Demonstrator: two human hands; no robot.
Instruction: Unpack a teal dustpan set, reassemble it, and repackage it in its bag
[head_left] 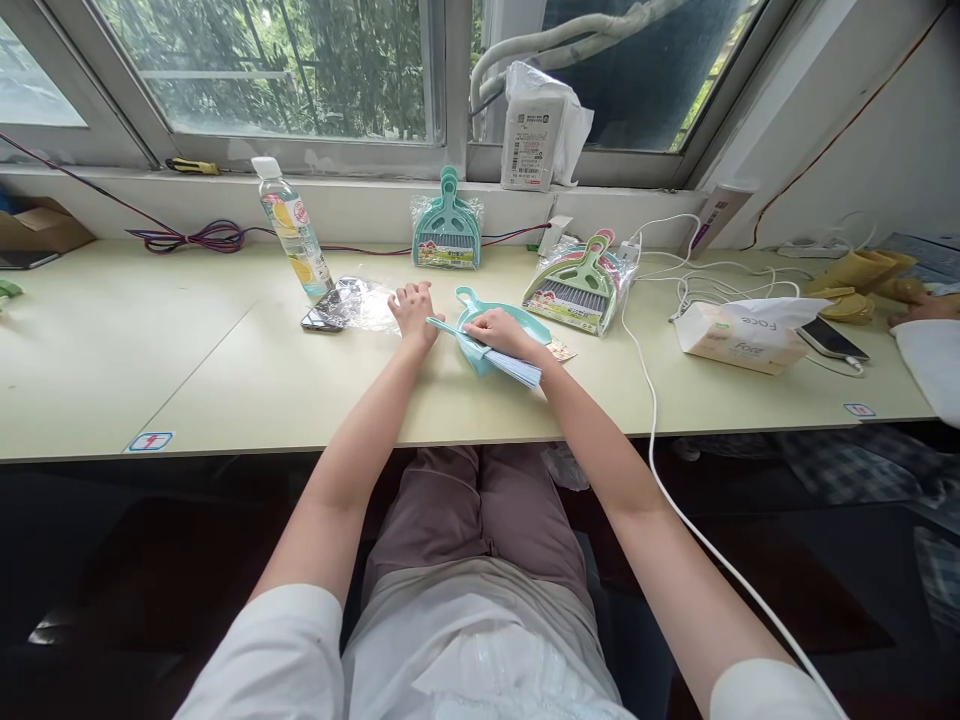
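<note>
One blue-bristled brush (514,367) | right hand (496,331) gripping it over curved dustpan (472,354) | left hand (414,312) spread by crinkled film (369,303)

Wide free run is lying front-left on the worktop (247,390), up to the left hand (413,312). Bottle (294,228), phone (321,316) and clear wrap (367,303) are blocking left-rear. Wrapped teal set (448,225) is standing at the back; only a narrow bare strip is separating it from the dustpan (474,357). Wrapped green set (581,285) is crowding right-rear. White cable (651,400) is crossing right and hanging over the front edge; tissue pack (742,335) is sitting beyond it.
</note>
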